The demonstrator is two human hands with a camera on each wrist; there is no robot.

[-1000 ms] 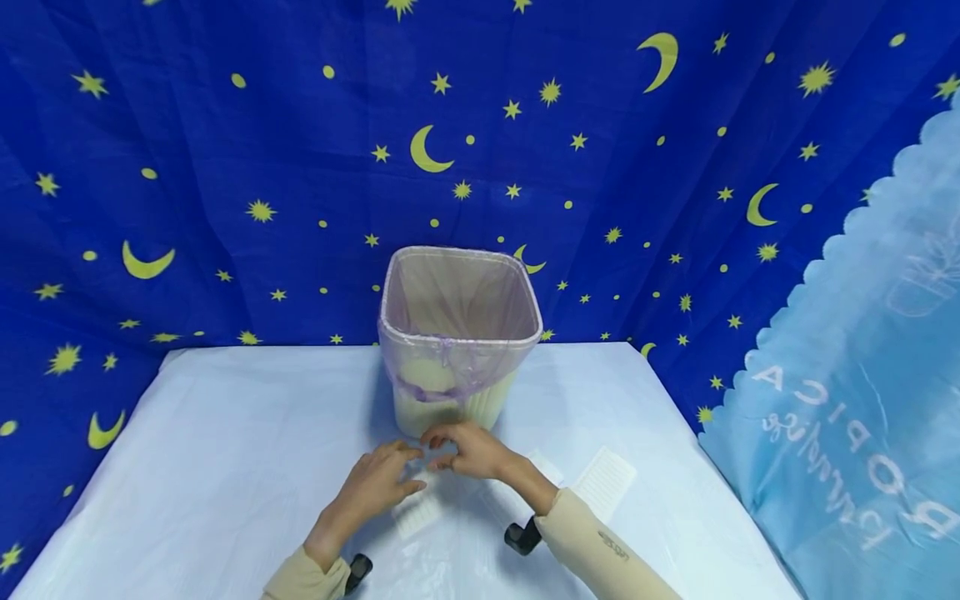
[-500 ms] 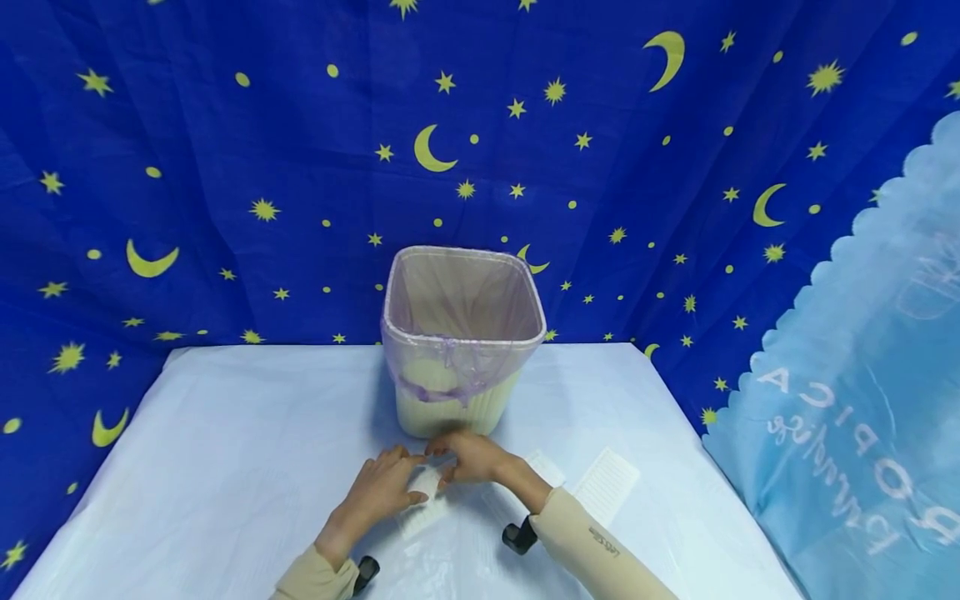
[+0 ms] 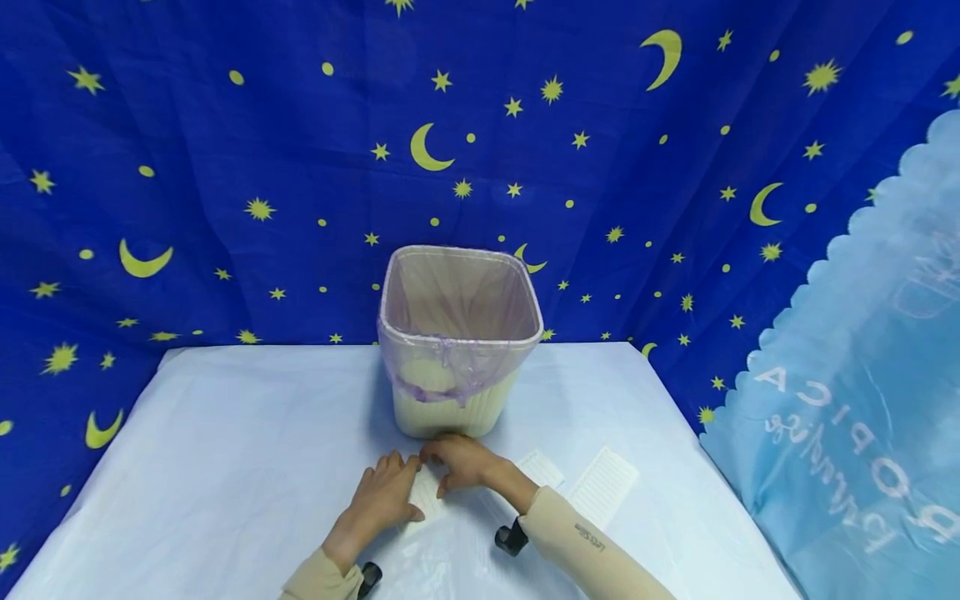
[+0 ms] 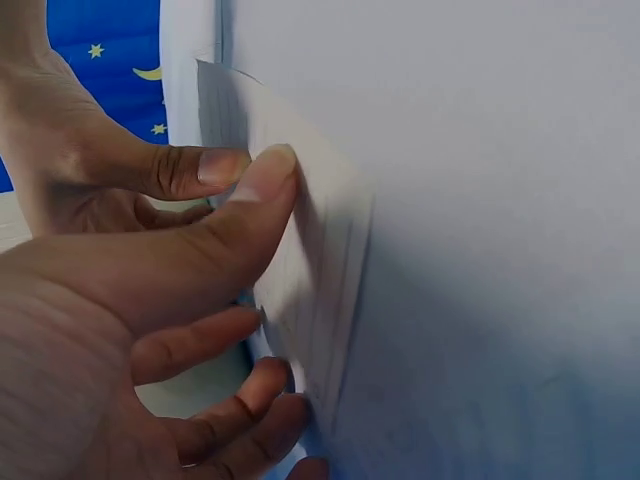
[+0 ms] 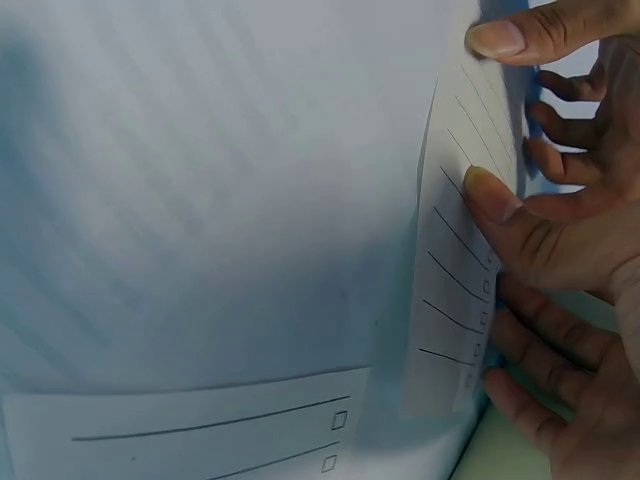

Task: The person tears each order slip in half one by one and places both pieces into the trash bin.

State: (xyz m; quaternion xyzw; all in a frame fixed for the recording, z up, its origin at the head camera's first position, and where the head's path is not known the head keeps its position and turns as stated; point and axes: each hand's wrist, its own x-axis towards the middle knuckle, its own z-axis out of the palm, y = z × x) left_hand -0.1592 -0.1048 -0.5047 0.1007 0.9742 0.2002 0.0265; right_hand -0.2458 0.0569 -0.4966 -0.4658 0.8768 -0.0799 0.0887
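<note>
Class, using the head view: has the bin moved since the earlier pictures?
No. Against the printed moons on the blue curtain, the bin stands where it stood, shifted neither left nor right.

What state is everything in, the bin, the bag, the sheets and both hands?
Bin, upright, open-topped.
Purple bag, lining the bin, folded over its rim.
Held sheet, lined, at least partly raised.
Left hand, pinching the held sheet.
Right hand, pinching the held sheet too.
Middle sheet, lying on the table, partly hidden.
Rightmost sheet, lying flat on the table.
</note>
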